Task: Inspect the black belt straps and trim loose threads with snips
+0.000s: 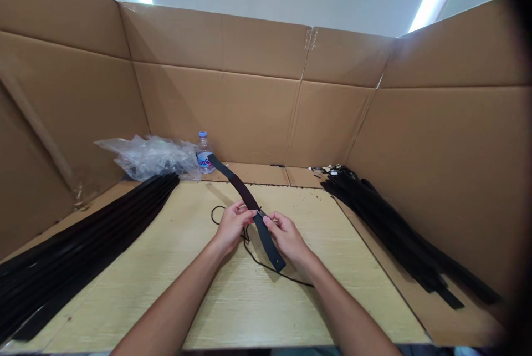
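The left hand [231, 227] and right hand [286, 238] each pinch one flat black strap [245, 192], held above the middle of the pale wood tabletop [249, 311]. One thin black cord [266, 267] lies beneath. Two bundles of black straps [83, 245] [399, 223] flank the tabletop; one plastic bottle [203, 153] and one crumpled clear bag [153, 157] sit past its back edge.

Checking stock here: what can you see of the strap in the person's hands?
The long, flat black strap looks like leather, with a dark reddish-brown stretch along its middle and a small metal piece near the right hand. The left hand grips it too, holding it slanted above the table, far end pointing toward the back wall.
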{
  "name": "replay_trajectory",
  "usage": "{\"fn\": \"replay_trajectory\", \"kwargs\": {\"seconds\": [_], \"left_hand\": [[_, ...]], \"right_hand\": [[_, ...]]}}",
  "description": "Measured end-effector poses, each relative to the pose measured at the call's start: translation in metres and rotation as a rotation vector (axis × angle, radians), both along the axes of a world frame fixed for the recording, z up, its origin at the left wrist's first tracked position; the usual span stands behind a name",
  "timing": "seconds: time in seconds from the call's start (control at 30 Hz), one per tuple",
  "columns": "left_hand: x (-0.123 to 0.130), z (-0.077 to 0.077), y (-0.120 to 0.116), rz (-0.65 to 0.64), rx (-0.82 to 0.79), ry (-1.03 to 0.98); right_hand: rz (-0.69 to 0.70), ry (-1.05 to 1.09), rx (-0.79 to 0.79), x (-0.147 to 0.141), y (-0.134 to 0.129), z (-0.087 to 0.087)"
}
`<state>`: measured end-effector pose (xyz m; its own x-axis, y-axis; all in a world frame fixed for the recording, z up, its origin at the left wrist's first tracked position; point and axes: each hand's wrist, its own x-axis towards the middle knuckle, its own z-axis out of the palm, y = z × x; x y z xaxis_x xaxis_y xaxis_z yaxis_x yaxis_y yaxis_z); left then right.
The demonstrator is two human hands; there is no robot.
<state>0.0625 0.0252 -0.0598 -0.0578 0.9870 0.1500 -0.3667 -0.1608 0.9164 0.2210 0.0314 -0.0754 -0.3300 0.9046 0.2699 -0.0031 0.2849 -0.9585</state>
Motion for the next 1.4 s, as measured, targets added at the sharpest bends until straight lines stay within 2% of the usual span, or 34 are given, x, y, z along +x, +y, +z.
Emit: {"fn": "replay_trajectory", "kwargs": {"seconds": [0.17, 0.57, 0.9, 1.4], "left_hand": [[0.003, -0.001, -0.001, -0.012, 0.013, 0.03], [0.005, 0.002, -0.005, -0.003, 0.003, 0.031], [0.007, 0.003, -0.005, 0.0, 0.015, 0.041], [0.008, 0.002, -0.005, 0.005, 0.001, 0.05]], "right_hand": [[-0.066, -0.126, 0.168, 0.001, 0.001, 0.0], [-0.102, -0.324, 0.348, 0.004, -0.004, 0.007], [-0.098, -0.253, 0.303, 0.001, 0.004, -0.002], [-0.129, -0.224, 0.263, -0.002, 0.008, -0.006]]}}
